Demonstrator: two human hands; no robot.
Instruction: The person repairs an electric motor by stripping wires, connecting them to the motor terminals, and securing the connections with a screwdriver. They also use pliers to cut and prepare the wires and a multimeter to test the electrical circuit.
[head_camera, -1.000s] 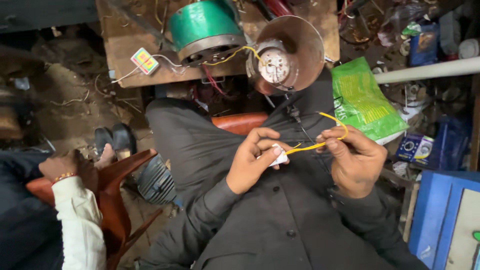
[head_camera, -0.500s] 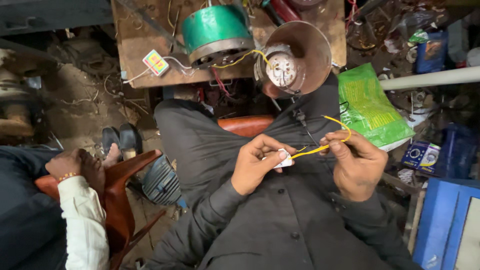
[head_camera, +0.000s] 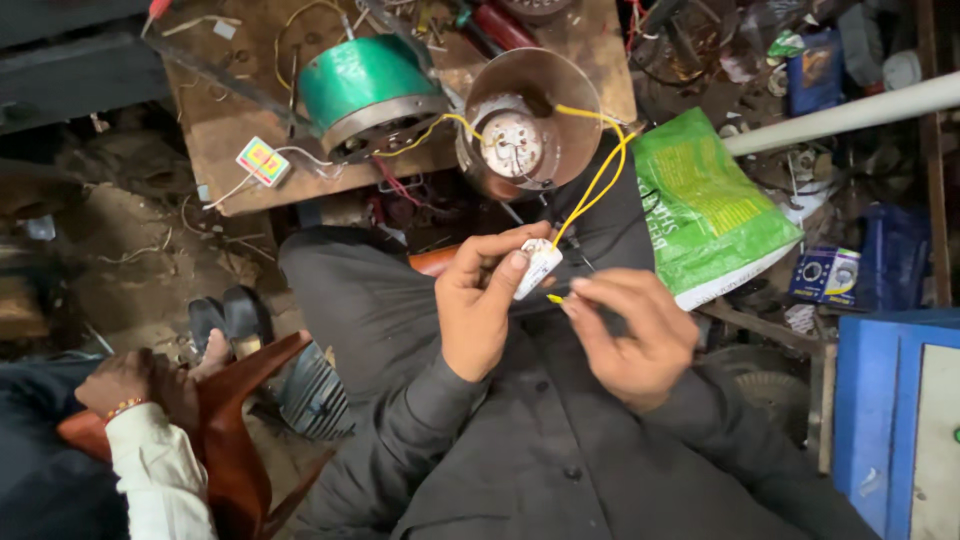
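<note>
Centre of frame: the left hand (head_camera: 480, 310) grips a small white connector block (head_camera: 537, 268) between thumb and fingers, tilted up so its end faces the other hand. The right hand (head_camera: 630, 335) pinches the free yellow wire end (head_camera: 556, 298) just beside the block. The yellow wire (head_camera: 598, 170) loops up to the motor housing (head_camera: 525, 125) on the wooden tabletop (head_camera: 225, 130), beside a green winding unit (head_camera: 368, 88). Lower left, another person's hand (head_camera: 135, 380) rests on a brown chair (head_camera: 235, 430).

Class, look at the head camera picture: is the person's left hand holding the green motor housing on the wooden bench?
No, the left hand pinches a small white part joined to a yellow wire, while the green motor housing sits untouched on the bench.
</note>
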